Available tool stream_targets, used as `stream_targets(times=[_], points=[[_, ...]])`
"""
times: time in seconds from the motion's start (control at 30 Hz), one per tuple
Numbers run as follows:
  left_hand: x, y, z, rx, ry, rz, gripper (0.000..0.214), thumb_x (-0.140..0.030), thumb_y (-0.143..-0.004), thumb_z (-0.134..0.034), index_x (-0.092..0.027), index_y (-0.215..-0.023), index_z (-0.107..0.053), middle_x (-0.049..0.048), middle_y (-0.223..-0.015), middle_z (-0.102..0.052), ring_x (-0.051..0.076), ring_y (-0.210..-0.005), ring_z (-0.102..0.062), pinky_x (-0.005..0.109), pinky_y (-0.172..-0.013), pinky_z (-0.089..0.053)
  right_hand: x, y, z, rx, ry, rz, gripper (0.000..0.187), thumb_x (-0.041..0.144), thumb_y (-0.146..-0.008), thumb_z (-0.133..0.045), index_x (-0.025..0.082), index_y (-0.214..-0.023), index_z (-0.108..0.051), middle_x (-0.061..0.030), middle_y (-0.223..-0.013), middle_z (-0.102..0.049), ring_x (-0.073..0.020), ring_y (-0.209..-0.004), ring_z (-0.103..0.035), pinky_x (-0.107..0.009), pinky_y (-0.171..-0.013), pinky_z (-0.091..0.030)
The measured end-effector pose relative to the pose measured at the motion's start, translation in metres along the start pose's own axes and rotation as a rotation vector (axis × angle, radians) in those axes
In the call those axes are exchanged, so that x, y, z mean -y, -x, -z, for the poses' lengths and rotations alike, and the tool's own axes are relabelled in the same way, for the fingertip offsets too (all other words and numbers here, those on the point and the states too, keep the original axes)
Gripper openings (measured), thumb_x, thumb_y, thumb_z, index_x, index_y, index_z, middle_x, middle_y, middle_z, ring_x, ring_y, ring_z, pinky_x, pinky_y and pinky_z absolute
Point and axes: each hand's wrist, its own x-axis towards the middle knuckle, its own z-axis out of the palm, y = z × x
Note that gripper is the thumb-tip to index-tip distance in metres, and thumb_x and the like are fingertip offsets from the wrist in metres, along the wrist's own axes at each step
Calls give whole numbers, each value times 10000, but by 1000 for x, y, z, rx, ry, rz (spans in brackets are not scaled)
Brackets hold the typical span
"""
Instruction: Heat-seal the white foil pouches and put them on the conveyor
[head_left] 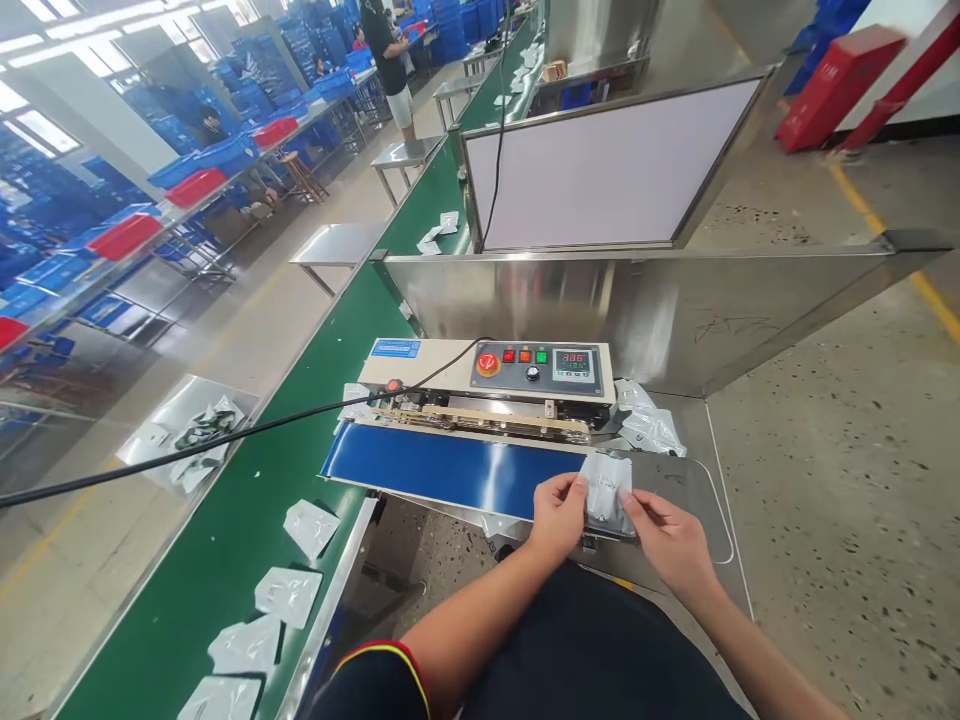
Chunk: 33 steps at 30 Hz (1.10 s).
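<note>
Left hand [556,517] and right hand [667,547]: both pinching one silver foil pouch [606,490] by its side edges, held above a steel shelf [679,500], just beside the blue belt [442,470] of a band sealer [536,368]. Further foil pouches [651,428]: behind the shelf and on the green conveyor [217,600] to the left.

Dark short-sleeved shirt [592,650], red-yellow sleeve trim [397,655]

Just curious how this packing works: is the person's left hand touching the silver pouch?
Touching. The head view shows the left hand with its fingertips pressed on the edge of the silver pouch, with no gap between them.
</note>
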Motion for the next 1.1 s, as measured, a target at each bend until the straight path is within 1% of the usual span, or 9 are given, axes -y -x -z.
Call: stream_targets(times=[0.1,0.2,0.33,0.53,0.63,0.77,0.9,1.0,1.1], points=[[4,-15,-12,53,-17,23,584,-659,-935,-678,-148,-653,-680,2,-636,-540,128,-642,-412,260,-610,-358,-11,-11,13,-91,1,-128,651,807,-717,-823,171,-854,-818,-90,-738,-750,-228,-672,-680,-290,-572,-539],[10,-30,-23,-12,-56,146,607,-654,-868,-709,-188,-528,-522,-35,-559,-374,112,-599,-317,260,-570,-263,-19,-29,23,-194,-94,-295,622,740,-619,-873,157,-820,-795,-99,-701,-738,-230,-638,-676,-281,-496,-500],[18,-49,-28,-95,-48,221,573,-659,-791,-773,-201,-525,-554,-43,-533,-368,126,-585,-367,253,-562,-316,-21,-50,22,-196,-153,-333,579,655,-589,-916,148,-838,-787,-101,-717,-743,-231,-668,-697,-265,-484,-496],[17,-67,-2,-174,-18,217,539,-645,-760,-821,-204,-535,-608,-42,-515,-400,144,-587,-432,270,-590,-395,-8,-72,-9,-84,-122,-404,512,560,-658,-934,143,-920,-794,-126,-820,-786,-248,-765,-750,-251,-490,-542],[16,-65,18,-257,15,211,522,-632,-789,-820,-189,-563,-661,-35,-520,-459,146,-587,-478,280,-617,-444,2,-74,-21,85,-111,-438,464,527,-712,-938,146,-931,-788,-170,-967,-821,-273,-873,-796,-268,-574,-631],[19,-48,63,-427,105,185,440,-589,-859,-813,-156,-778,-814,46,-741,-732,182,-733,-669,300,-738,-558,1,-62,-20,249,9,-423,480,590,-760,-890,159,-948,-794,-202,-1164,-820,-314,-959,-827,-315,-650,-691],[31,-5,133,-684,211,106,483,-614,-891,-802,-143,-988,-851,134,-996,-828,206,-858,-749,299,-750,-582,-9,-48,-27,398,229,-368,570,697,-735,-856,179,-968,-815,-190,-1172,-826,-363,-1002,-828,-364,-671,-705],[48,39,193,-904,219,107,510,-635,-899,-785,-134,-983,-833,148,-991,-827,199,-811,-745,280,-680,-552,-6,-31,-69,589,363,-284,635,746,-685,-856,183,-976,-824,-168,-1082,-841,-371,-984,-826,-376,-689,-700],[69,78,250,-1073,205,138,500,-629,-909,-767,-132,-938,-812,129,-928,-819,192,-768,-736,288,-687,-552,7,-3,-151,815,345,-182,729,763,-640,-874,181,-1075,-811,-152,-999,-840,-361,-939,-825,-376,-690,-683]])
